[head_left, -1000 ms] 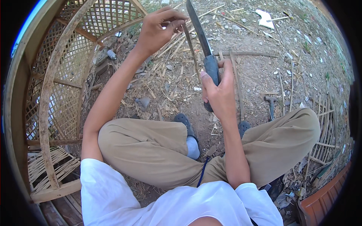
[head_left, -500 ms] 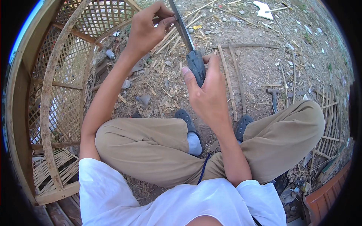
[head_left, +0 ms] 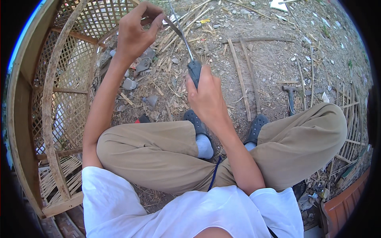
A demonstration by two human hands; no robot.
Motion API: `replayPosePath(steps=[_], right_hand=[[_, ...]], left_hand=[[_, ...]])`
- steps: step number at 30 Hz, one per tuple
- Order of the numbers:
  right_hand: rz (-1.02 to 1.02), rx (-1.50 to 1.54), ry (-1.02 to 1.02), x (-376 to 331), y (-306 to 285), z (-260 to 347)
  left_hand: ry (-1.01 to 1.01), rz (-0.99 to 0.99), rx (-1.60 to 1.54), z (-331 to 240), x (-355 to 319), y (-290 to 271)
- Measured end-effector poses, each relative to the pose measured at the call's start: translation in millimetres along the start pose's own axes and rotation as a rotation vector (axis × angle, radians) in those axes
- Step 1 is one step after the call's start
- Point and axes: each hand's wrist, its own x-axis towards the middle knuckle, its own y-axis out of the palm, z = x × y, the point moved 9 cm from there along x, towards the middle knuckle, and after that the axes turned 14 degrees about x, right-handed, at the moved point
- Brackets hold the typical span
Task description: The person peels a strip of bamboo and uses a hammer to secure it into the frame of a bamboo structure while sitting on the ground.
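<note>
My right hand (head_left: 208, 97) is closed around the dark, wrapped handle of a long knife (head_left: 194, 72). Its narrow blade points away from me and up, seen nearly edge-on. To the left, my left hand (head_left: 137, 33) pinches one end of a thin, narrow strip (head_left: 174, 27) between thumb and fingers. The strip slants down toward the knife and meets or crosses the blade just above the handle; whether it touches the edge I cannot tell. What the strip is made of does not show clearly. Both hands are held out over the ground, beyond my bent knees.
A wooden frame with woven lattice (head_left: 71, 99) stands close on my left. A hammer (head_left: 290, 99) lies beyond my right knee, near long wooden sticks (head_left: 239, 79). Scraps, stones and slats litter the dirt. A slatted bamboo panel (head_left: 353, 119) is at far right, with a reddish-brown object (head_left: 345, 198) below it.
My left hand has moved left and slightly down, away from the blade, and the strip now shows between them. My right hand has lowered a little, with the knife turned more edge-on.
</note>
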Motion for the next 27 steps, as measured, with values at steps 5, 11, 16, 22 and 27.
replayPosePath(steps=[5, 11, 16, 22, 27], right_hand=[[-0.083, -0.132, 0.081, 3, -15, -89], [0.011, 0.150, 0.035, -3, -5, 12], [-0.003, 0.275, -0.012, -16, 0, 31], [-0.015, 0.186, -0.112, -18, 15, 16], [-0.008, 0.163, 0.007, -9, 23, -37]], left_hand=[[-0.064, -0.006, -0.016, 20, -2, 4], [-0.069, 0.008, -0.187, 6, -5, -1], [-0.035, 0.022, -0.277, 5, -7, 8], [-0.045, -0.017, -0.208, 1, -6, 8], [-0.153, 0.004, -0.177, 28, -4, 5]])
